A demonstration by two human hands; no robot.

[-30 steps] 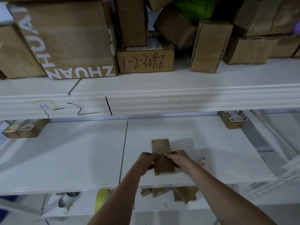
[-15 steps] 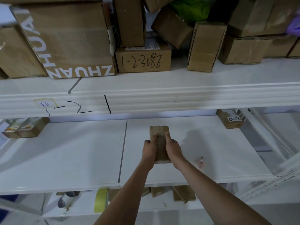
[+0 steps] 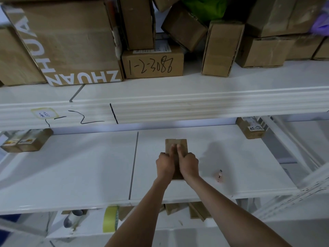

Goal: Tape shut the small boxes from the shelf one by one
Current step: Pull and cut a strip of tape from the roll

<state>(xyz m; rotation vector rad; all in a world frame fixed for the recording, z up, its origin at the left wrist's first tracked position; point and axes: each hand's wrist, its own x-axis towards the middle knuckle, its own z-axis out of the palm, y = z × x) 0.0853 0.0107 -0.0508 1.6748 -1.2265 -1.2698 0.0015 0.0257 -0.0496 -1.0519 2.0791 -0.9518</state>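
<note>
Cardboard, brown and matte: small rectangular box [image 3: 176,148] lying flat on smooth white shelf [image 3: 89,168], lengthwise away from the viewer, between both hands. Left hand [image 3: 165,164] grips its left edge, fingers curled, thumb pressed along the top. Right hand [image 3: 189,164] grips the right edge likewise, thumbs side by side, nearly touching.

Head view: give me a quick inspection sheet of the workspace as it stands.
Surface: white middle shelf board, seam down its middle.
Job's things: small brown cardboard box lying on it; yellowish tape roll on the lower shelf.
Clutter: small pink object to the right; small labelled boxes at the back corners.
Hands: left hand and right hand grip the box, thumbs on top.
Cables: nothing seen.
Surroundings: stacked cardboard cartons on the upper shelf.
</note>
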